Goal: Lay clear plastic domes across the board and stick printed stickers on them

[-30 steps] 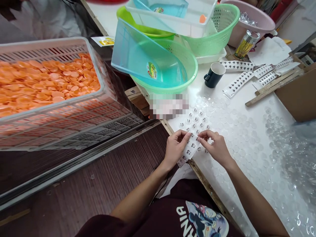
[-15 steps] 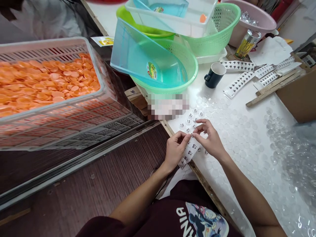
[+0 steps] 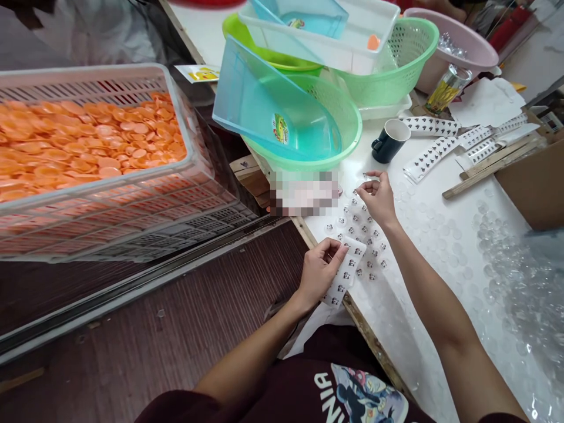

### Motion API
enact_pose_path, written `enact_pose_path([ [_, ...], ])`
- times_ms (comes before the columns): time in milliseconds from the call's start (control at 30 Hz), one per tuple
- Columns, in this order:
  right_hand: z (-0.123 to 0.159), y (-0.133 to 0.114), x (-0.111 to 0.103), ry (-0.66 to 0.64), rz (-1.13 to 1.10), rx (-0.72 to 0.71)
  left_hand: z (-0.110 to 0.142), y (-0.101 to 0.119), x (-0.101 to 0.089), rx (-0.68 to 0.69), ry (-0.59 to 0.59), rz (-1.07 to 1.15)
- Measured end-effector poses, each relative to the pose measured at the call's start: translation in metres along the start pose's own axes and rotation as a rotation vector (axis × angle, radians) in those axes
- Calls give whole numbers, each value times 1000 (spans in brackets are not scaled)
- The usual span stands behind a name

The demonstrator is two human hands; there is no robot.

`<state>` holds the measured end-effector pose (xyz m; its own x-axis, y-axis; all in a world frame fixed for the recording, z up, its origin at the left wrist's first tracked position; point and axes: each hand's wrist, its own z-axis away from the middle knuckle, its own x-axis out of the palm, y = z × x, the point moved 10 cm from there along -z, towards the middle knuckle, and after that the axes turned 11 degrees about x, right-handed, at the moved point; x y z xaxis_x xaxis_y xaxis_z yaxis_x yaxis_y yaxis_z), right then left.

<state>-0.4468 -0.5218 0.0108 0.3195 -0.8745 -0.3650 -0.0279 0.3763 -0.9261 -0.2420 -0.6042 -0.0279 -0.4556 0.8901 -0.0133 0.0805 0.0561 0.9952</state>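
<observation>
My left hand [image 3: 321, 271] is closed on a white sheet of stickers [image 3: 349, 271] printed with small dark figures. It holds the sheet over the table's wooden edge, thumb on top. Farther out, my right hand [image 3: 378, 198] reaches over the clear round discs, thumb and forefinger pinched. A small printed sticker [image 3: 356, 192] shows at its thumb tip. Between and beyond my hands lie several clear discs with stickers [image 3: 355, 218], grouped on the white table. Plain clear discs [image 3: 434, 229] spread to the right of my right forearm.
An orange-piece-filled crate [image 3: 194, 167] stands left of the table. A green basket [image 3: 352, 138] with a blue tray [image 3: 229, 100] sits at the back, near a dark mug [image 3: 390, 141]. More sticker strips [image 3: 429, 157], wooden sticks [image 3: 489, 161] and a cardboard box [image 3: 533, 191] lie to the right.
My right hand has moved away from the sticker sheet, outward to the far discs, with a sticker at its fingertips. My left hand stays on the sheet. The view has shifted slightly.
</observation>
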Motion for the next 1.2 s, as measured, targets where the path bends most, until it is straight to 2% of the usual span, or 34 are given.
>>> enact_pose_path([
  [167, -25, 8, 18, 2, 137, 3, 0, 3, 1, 11, -8, -11],
  [333, -27, 15, 33, -34, 306, -6, 0, 1, 2, 23, -9, -34],
  [500, -23, 10, 44, 2, 556, -117, 0, 2, 3, 29, -20, -37],
  [600, -23, 2, 36, 75, 595, -173, 0, 3, 2, 30, -21, -43],
  [700, -25, -3, 14, 152, 529, -170, 0, 2, 2, 30, -24, -38],
  [767, -28, 0, -2, 164, 460, -126, 0, 2, 2, 30, -26, -35],
  [833, -31, 10, -11, 108, 372, -35, 1, 2, 2, 29, -25, -39],
  [933, -32, 27, -13, 11, 274, 109, 1, 3, 2, 29, -21, -50],
  [1000, -30, 33, -12, -3, 267, 156, 0, 3, 2, 27, -20, -55],
  [1200, -26, 30, -2, 21, 389, 136, 0, 4, 1, 26, -20, -65],
])
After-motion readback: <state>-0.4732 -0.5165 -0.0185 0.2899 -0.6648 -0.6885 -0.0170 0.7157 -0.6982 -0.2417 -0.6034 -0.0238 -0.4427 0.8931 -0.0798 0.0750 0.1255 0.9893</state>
